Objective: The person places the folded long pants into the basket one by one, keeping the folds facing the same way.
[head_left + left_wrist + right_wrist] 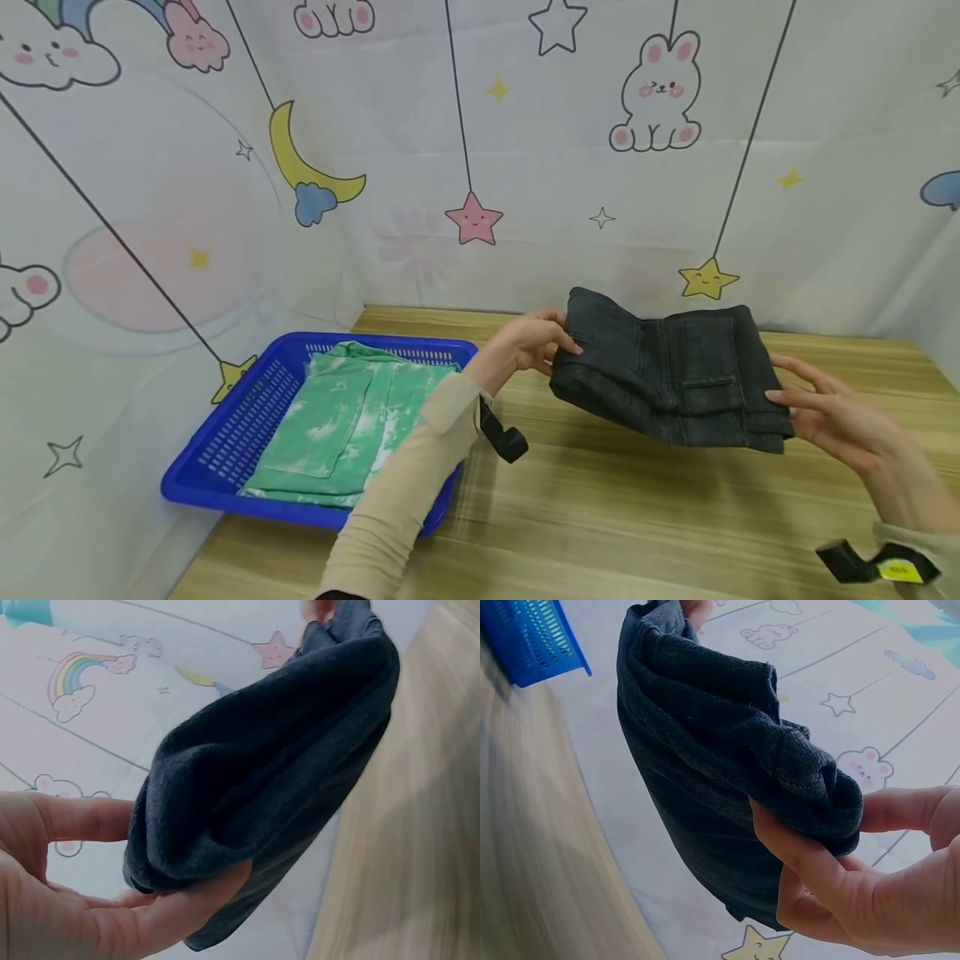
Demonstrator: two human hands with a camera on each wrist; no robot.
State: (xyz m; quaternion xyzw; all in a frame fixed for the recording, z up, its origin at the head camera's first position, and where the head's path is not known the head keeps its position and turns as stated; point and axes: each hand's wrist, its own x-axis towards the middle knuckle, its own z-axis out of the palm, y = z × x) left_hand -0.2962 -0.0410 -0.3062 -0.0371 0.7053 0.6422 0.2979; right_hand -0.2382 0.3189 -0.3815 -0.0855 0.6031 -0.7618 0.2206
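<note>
Folded dark jeans (675,379), a pocket and seams showing on top, are held up over the table between both hands. At their left end, my left hand (534,340) pinches the folded layers. My right hand (836,412) grips the opposite end. In the left wrist view the thumb and fingers (90,820) stand on both sides of the rounded fold of the jeans (262,765). From the right wrist, the stacked edges of the jeans (705,735) show, with fingers (799,851) under them.
On the left of the wooden table (600,517) stands a blue plastic basket (217,454) with a folded green-and-white garment (330,425) in it. A white cloth backdrop (525,167) with cartoon prints rises behind the table and along its left side.
</note>
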